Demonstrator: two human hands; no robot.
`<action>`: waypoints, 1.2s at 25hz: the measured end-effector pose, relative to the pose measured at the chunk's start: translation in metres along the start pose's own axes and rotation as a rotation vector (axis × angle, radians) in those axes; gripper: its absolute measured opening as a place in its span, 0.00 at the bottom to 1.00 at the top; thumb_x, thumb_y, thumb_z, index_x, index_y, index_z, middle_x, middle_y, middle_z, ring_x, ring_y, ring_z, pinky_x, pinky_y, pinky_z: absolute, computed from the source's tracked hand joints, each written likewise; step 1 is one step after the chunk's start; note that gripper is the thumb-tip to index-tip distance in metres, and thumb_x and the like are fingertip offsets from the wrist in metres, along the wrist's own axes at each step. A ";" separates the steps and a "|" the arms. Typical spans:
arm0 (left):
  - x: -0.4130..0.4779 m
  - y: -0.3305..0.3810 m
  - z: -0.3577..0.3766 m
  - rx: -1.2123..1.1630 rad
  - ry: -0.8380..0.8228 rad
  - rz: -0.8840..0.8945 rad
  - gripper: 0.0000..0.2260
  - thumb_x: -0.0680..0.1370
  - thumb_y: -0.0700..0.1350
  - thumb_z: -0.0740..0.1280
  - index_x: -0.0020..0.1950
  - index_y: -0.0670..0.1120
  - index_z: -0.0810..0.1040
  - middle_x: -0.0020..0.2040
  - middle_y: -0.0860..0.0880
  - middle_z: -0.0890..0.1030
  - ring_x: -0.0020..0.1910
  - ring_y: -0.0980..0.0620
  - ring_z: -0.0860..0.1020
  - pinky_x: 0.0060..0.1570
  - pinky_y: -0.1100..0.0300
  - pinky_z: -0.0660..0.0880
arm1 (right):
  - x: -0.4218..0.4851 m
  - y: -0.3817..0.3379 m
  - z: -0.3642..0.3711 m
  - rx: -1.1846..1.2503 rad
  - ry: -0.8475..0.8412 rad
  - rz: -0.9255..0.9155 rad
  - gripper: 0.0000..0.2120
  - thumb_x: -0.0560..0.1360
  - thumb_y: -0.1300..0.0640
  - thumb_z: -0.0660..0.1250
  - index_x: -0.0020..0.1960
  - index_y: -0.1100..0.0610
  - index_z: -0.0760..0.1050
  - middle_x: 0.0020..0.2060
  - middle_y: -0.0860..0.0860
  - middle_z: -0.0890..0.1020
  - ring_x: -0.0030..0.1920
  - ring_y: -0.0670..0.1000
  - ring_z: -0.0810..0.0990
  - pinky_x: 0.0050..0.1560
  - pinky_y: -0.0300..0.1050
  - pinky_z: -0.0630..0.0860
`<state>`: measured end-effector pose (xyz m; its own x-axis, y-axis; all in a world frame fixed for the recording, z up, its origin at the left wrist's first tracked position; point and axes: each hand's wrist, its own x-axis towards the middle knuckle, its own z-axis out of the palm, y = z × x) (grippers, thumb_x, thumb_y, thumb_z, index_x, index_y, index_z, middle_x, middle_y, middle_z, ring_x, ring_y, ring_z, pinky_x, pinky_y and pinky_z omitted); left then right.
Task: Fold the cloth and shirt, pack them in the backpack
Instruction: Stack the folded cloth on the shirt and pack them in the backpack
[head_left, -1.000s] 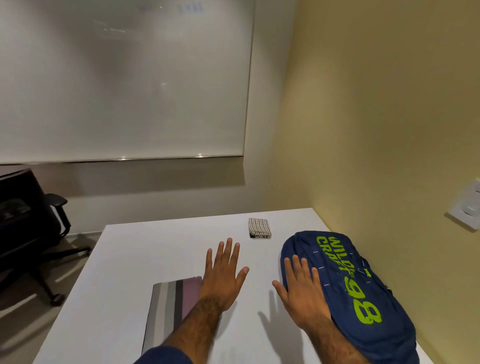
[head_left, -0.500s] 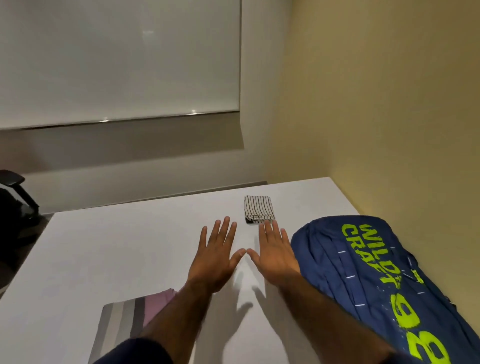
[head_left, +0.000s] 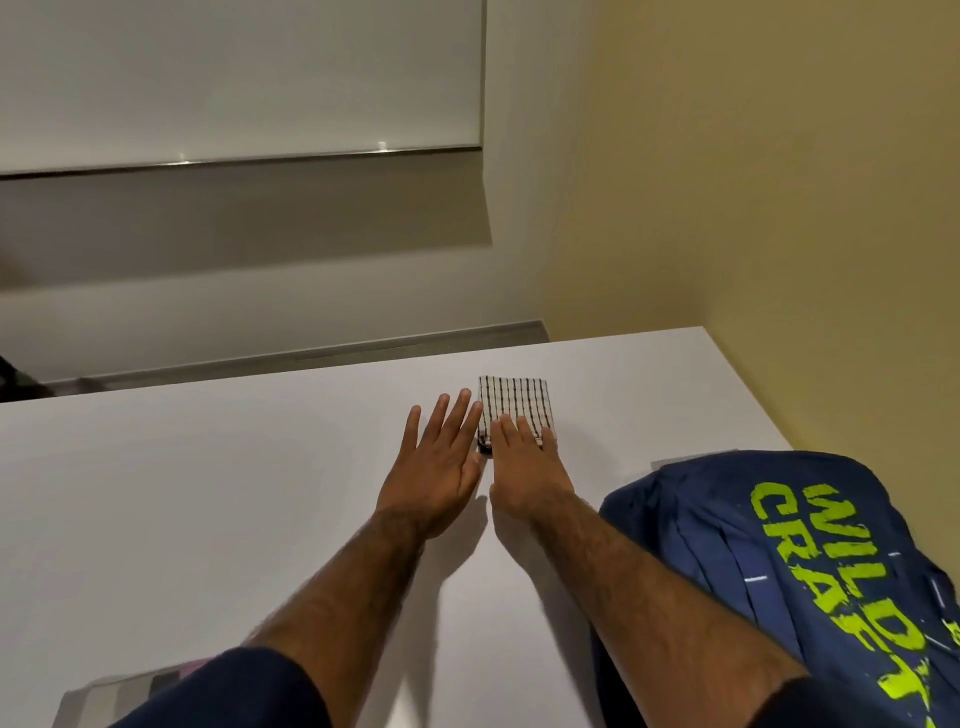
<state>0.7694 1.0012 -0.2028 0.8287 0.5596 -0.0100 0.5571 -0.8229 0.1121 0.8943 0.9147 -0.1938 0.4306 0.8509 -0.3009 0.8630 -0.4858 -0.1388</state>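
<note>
A small folded checked cloth (head_left: 517, 400) lies near the far side of the white table (head_left: 208, 493). My right hand (head_left: 524, 465) stretches out flat, its straight fingertips over the cloth's near edge. My left hand (head_left: 439, 462) is beside it on the left, fingers straight and spread, just short of the cloth's left edge. A blue backpack (head_left: 810, 582) with bright green lettering lies on its side at the right, against the wall. A folded striped shirt (head_left: 109, 699) in grey and mauve peeks out at the bottom left, mostly hidden by my left sleeve.
A yellow wall (head_left: 779, 208) runs along the table's right edge. A whiteboard (head_left: 234, 78) hangs on the far wall beyond the table.
Both hands have moved forward across the table from beside the shirt and backpack to the checked cloth. The view has tilted forward, so the shirt has slid to the bottom edge.
</note>
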 end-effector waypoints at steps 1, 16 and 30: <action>0.002 -0.001 0.003 -0.014 0.001 0.012 0.29 0.85 0.62 0.40 0.83 0.55 0.35 0.81 0.55 0.31 0.79 0.53 0.29 0.76 0.47 0.27 | -0.004 -0.003 0.002 0.020 0.019 -0.011 0.39 0.82 0.52 0.62 0.83 0.55 0.40 0.82 0.53 0.44 0.82 0.56 0.41 0.79 0.60 0.39; -0.048 0.026 0.031 -0.184 -0.182 -0.120 0.28 0.87 0.58 0.44 0.83 0.51 0.37 0.82 0.52 0.33 0.79 0.52 0.29 0.79 0.47 0.32 | 0.007 0.000 -0.027 0.164 0.053 0.283 0.19 0.78 0.51 0.67 0.66 0.57 0.71 0.63 0.55 0.78 0.64 0.57 0.72 0.63 0.53 0.70; -0.191 -0.025 -0.028 -0.312 0.124 -0.233 0.31 0.83 0.64 0.34 0.82 0.51 0.34 0.83 0.52 0.34 0.81 0.53 0.33 0.80 0.48 0.36 | -0.092 -0.119 -0.046 0.103 0.144 -0.153 0.01 0.78 0.56 0.64 0.50 0.53 0.72 0.47 0.50 0.82 0.46 0.55 0.82 0.52 0.53 0.80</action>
<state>0.5960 0.9179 -0.1763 0.6589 0.7507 0.0469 0.6699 -0.6141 0.4172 0.7637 0.9034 -0.1062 0.3368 0.9322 -0.1325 0.8925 -0.3609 -0.2704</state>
